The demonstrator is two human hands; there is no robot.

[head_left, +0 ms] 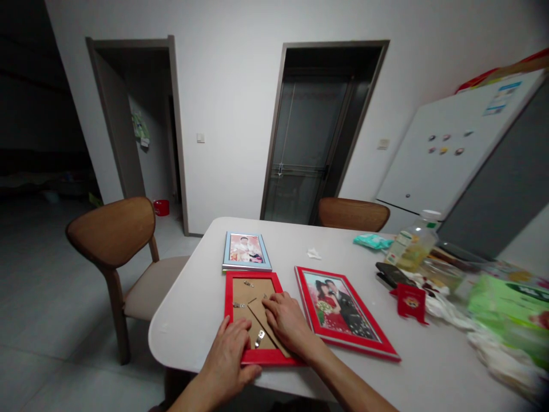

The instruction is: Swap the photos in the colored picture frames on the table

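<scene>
The red frame [271, 357] lies with its back up on the white tabletop [189, 320], near the edge which is closest to the person. The left hand [227, 352] rests at its lower left corner; the grip is spread, the fingers on the side and the thumb apart, by the lower edge. The right hand [291, 320] lies over the right part of the brown backing board [253, 292], touching the slanted support leg [259, 312]. Its fingers are bent, and I cannot tell if this grip pinches anything. Small metal clips [259, 339] are seen on the board. A light-blue frame [247, 250] lies just beyond, and a red photo frame [343, 306] lies to the right, picture up. Farther right there is a bottle [414, 246] with yellowish content.
</scene>
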